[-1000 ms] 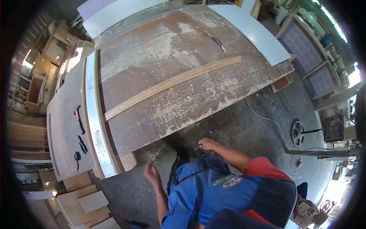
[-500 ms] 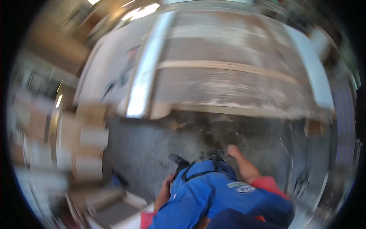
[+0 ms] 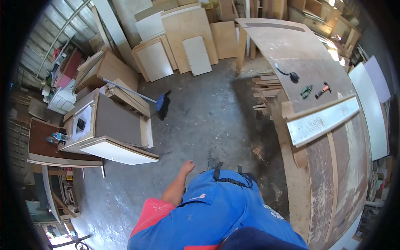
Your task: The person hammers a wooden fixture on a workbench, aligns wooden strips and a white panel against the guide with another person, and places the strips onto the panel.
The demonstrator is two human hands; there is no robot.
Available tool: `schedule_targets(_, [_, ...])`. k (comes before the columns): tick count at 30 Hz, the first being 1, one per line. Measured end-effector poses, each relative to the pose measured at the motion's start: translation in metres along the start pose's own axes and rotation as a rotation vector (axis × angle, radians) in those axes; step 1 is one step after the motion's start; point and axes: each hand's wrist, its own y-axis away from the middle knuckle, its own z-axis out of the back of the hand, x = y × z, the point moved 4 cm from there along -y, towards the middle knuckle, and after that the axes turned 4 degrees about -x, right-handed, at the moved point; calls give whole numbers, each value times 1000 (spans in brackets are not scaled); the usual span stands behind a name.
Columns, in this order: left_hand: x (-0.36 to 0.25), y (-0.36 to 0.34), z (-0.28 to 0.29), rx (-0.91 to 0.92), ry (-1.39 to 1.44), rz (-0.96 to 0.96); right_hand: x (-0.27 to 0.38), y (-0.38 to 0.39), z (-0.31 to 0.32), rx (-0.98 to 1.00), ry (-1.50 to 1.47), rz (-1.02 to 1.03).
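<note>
My left hand [image 3: 188,166] hangs beside my blue overalls [image 3: 208,200], over the grey concrete floor. Its fingers look loosely curled and nothing shows in them. My right hand is hidden by my body and the overalls. To my right stands a large wooden worktable [image 3: 300,183]. A white board [image 3: 323,121] lies across it, dusty in the middle. Beyond that board rest a hammer [image 3: 323,90] with an orange grip, a green tool [image 3: 306,91] and a black object [image 3: 294,77] with a thin tail. None of these is touched by my hands.
A cabinet carcass [image 3: 118,121] stands left, with a dark phone [image 3: 81,125] on paper and plastic bottles [image 3: 58,137] near it. A blue broom [image 3: 160,102] leans against it. Panels [image 3: 189,33] line the back wall; wood offcuts [image 3: 266,87] lie by the table.
My view has swung left, so the worktable, ahead of me before, now lies to my right. The cabinet, broom and back panels have come into view. My right hand has gone out of sight.
</note>
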Motion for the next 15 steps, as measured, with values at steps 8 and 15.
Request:
schedule_targets(8, [61,-110,74,-104,350,273,195,-199,53,-14,-181,10])
schedule_targets(15, [27,-154,103,-90,569,631,291,-413,48,279,202,109])
